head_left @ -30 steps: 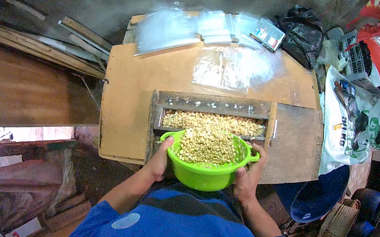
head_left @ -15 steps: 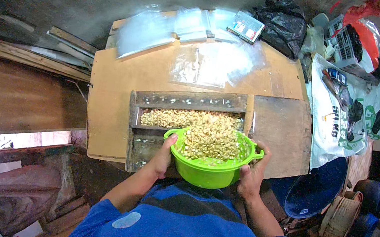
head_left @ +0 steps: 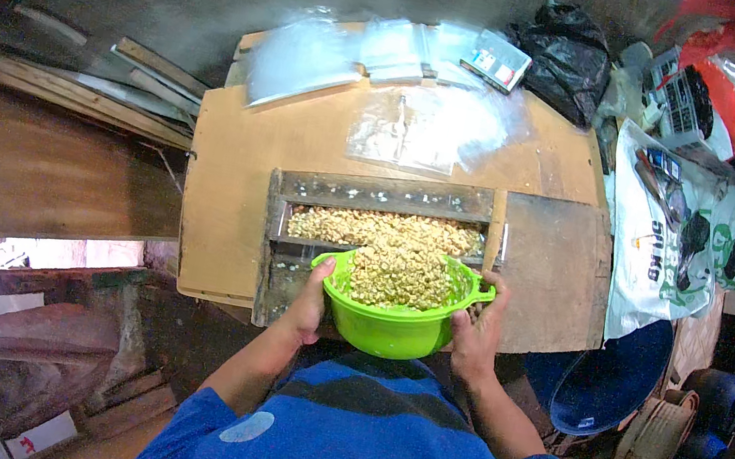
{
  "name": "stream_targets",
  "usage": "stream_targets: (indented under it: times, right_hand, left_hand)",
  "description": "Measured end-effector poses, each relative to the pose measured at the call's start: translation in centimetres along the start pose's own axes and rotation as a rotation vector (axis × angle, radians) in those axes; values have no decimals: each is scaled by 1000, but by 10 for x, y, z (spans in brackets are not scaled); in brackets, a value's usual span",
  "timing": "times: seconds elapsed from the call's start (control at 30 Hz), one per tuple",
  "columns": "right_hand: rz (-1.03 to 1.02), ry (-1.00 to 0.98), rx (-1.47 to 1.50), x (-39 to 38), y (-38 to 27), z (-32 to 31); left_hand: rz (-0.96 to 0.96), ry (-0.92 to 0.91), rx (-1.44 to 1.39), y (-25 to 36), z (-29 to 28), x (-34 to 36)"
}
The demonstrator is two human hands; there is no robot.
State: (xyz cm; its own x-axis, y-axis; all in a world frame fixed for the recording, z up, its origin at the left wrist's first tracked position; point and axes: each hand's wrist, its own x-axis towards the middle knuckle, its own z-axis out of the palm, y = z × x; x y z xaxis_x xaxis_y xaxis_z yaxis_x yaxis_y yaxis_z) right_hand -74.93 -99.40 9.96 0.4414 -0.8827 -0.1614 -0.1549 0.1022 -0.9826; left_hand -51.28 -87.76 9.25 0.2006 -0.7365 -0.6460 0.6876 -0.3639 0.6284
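A bright green plastic basin (head_left: 384,331) with side handles is held between my two hands in front of my body. My left hand (head_left: 308,303) grips its left handle, thumb up on the rim. Around the right handle my right hand (head_left: 479,333) is closed. Pale yellow beans (head_left: 403,280) are heaped in the basin and reach over its far rim. Just beyond lies a dark wooden frame (head_left: 383,195) whose long compartment holds a layer of similar beans (head_left: 339,224). The basin hides part of the frame's near side.
Clear plastic bags (head_left: 303,66) and a small box (head_left: 497,61) lie along the far edge of the wooden table (head_left: 232,186). A black bag (head_left: 564,63) and white sacks (head_left: 632,237) crowd the right. A dark blue tub (head_left: 605,389) stands below them.
The basin has shifted left relative to the wooden frame, with both hands still on it. The heap in it looks slightly lower. My view has also shifted a little.
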Motion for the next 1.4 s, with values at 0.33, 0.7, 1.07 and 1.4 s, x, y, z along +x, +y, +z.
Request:
stream_targets:
  times: [0.33,0.7,1.07,1.4]
  right_hand:
    - [-110,19,-207,-6,-7,55]
    - [-126,-66,-183,-8,-21,125]
    - [-66,-44,-156,-8,-25,150]
    - [-112,-84,-115,-29,-5,146]
  left_hand:
    - [85,31,-3,15,-56,-17]
    - [106,-57,-132,36,-120,-39]
    - [96,-78,-82,60,-142,-32]
    - [-6,-34,-84,31,-163,-38]
